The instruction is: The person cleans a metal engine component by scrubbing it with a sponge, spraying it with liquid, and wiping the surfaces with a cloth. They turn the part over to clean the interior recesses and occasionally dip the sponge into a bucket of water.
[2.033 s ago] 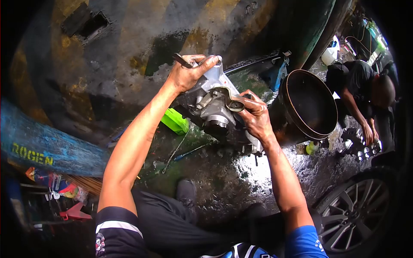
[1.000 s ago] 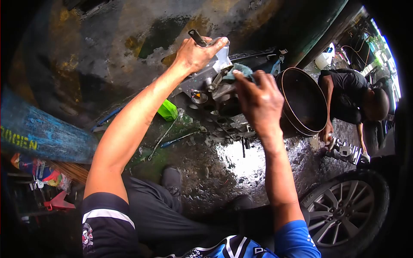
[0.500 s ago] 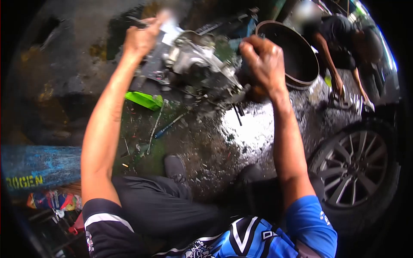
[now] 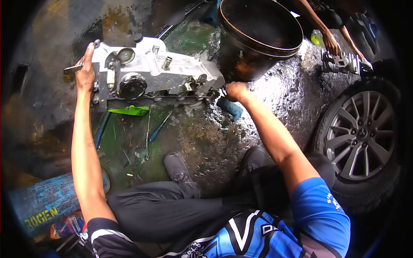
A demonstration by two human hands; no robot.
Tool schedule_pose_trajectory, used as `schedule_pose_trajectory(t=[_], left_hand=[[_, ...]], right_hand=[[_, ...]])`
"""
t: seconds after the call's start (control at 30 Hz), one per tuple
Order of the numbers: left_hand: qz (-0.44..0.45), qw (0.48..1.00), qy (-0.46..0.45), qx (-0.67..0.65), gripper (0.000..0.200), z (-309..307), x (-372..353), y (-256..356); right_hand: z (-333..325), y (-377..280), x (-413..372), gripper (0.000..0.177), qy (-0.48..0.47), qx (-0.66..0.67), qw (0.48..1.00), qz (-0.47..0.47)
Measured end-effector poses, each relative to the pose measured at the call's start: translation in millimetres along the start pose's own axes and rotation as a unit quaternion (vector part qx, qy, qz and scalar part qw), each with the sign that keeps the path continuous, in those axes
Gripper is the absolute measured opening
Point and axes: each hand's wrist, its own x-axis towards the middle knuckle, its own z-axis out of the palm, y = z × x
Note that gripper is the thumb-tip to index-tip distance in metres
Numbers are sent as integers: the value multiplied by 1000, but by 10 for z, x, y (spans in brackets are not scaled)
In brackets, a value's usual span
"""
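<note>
A grey cast-metal engine part (image 4: 172,81), with a round black fitting (image 4: 132,85) on its face, lies crosswise in front of me. My left hand (image 4: 85,74) is closed around its left end, the fingers running up along the edge. Beside those fingers a flat metal tab (image 4: 73,68) juts out to the left. At the opposite end, my right hand (image 4: 236,91) is closed on the lower right corner, its fingertips hidden. Just under the part, a bright green piece (image 4: 131,110) shows on the floor.
A large black bucket (image 4: 245,58) stands behind my right hand. On the oily floor lie a blue-handled tool (image 4: 155,132) and a thin rod (image 4: 148,133). To the right is a wheel (image 4: 360,133); a blue cylinder (image 4: 56,198) lies left. Another person's hand (image 4: 330,43) touches a metal part (image 4: 340,62).
The engine part has turned from a slant to lying nearly level across the view. My left hand has moved left and down, my right hand down and inward. The view has shifted too.
</note>
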Motion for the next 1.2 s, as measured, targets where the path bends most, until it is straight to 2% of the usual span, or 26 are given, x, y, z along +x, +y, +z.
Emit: schedule_pose_trajectory(t=[0.03, 0.1, 0.13, 0.17, 0.2, 0.23, 0.37, 0.4, 0.5, 0.57, 0.63, 0.67, 0.7, 0.77, 0.83, 0.9, 0.97, 1.03, 1.1, 1.2], left_hand=[[-19, 999, -7, -25, 49, 32, -1, 18], [-63, 996, -20, -61, 53, -41, -42, 19], [-11, 1000, -3, -17, 47, -35, -60, 10], [-85, 994, 8, -62, 35, -38, -39, 90], [-172, 974, 13, -144, 31, -118, 54, 319], [-256, 940, 21, -224, 32, -199, 148, 536], [-272, 911, 34, -309, 38, -279, 276, 806], [-296, 897, 21, -328, 39, -329, 348, 908], [-287, 890, 14, -355, 38, -322, 502, 1018], [-262, 890, -6, -373, 40, -308, 621, 1064], [-140, 945, 23, -294, 39, -108, 665, 877], [-103, 953, 37, -282, 37, -43, 678, 849], [-289, 882, -21, -373, 39, -146, 789, 1021], [-282, 894, -5, -349, 44, -7, 829, 944], [-319, 886, -27, -336, 49, 1, 882, 958], [-315, 898, -19, -306, 50, 32, 888, 951], [-336, 895, -36, -291, 53, 39, 906, 950], [-345, 896, -36, -278, 56, -58, 958, 1067], [-352, 898, -26, -261, 58, -60, 973, 1097], [-347, 901, -19, -259, 57, -39, 995, 1133]], right_hand=[[331, 34, 135, 33, 67, 28, 997, -4], [752, 16, 296, 33, 80, 97, 992, 13], [830, -14, 307, 34, 63, 129, 989, 43], [1176, 87, 377, 34, 132, 36, 991, -13], [1084, -66, 363, 34, 124, 152, 970, 143], [962, -123, 284, 35, 90, 110, 979, 146], [1101, -36, 365, 32, 73, 102, 979, 160], [1066, -20, 311, 33, 100, 145, 966, 190], [986, 145, 114, 33, 134, 106, 966, 192], [706, 279, -103, 32, 136, 80, 971, 182], [513, 542, -197, 29, 108, -33, 993, 38], [302, 612, -291, 28, 83, -34, 996, 7], [76, 677, -382, 27, 59, -32, 997, -24], [-526, 669, -707, 28, 57, -80, 994, -42], [-1565, 149, -1382, 28, 69, -43, 995, 55], [-2033, -84, -1737, 27, 129, -31, 991, 18], [-2197, -326, -1892, 27, 280, 54, 955, -76], [-2353, -717, -1975, 28, 297, 188, 932, -85], [-2202, -863, -1726, 30, 388, 227, 866, -220], [-2288, -1122, -1688, 33, 402, 171, 885, -160]])
